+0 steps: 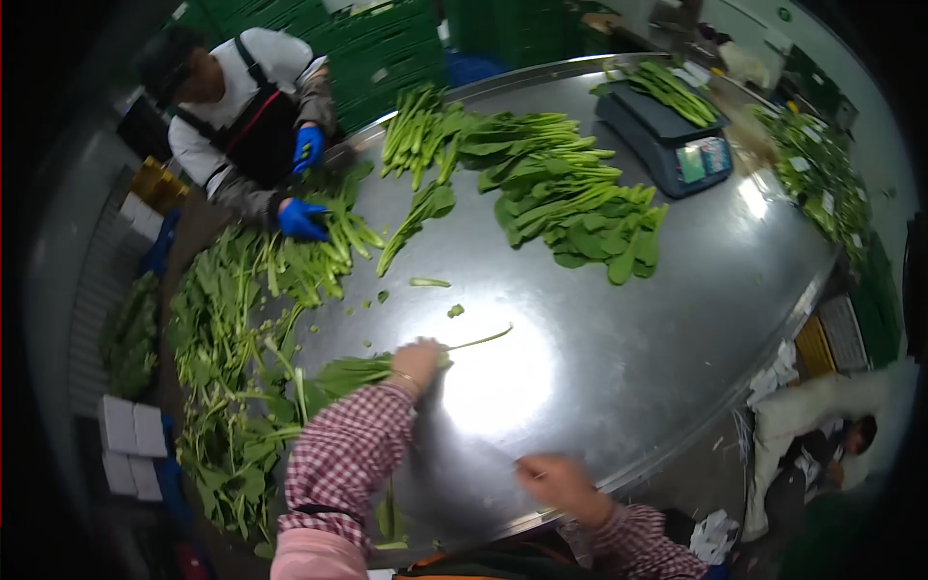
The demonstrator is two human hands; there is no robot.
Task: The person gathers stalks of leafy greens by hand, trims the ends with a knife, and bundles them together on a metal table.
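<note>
My left hand point(416, 365) is closed around leafy green stalks point(353, 375) low over the metal table. Their leaves trail to the left, and one thin stem point(488, 335) pokes out to the right past my fingers. My right hand point(565, 488) is near the table's front edge, apart from the stalks, its fingers curled. Motion blur hides what it grips, if anything. Beyond my left hand lie a cut stem piece point(429, 282) and small green scraps point(455, 310).
Loose greens point(227, 338) are heaped along the left edge of the metal table point(696, 319). Sorted bunches point(570, 184) lie at the back, near a scale point(667, 135) with stalks on it. A co-worker in blue gloves point(303, 219) handles greens at the far left.
</note>
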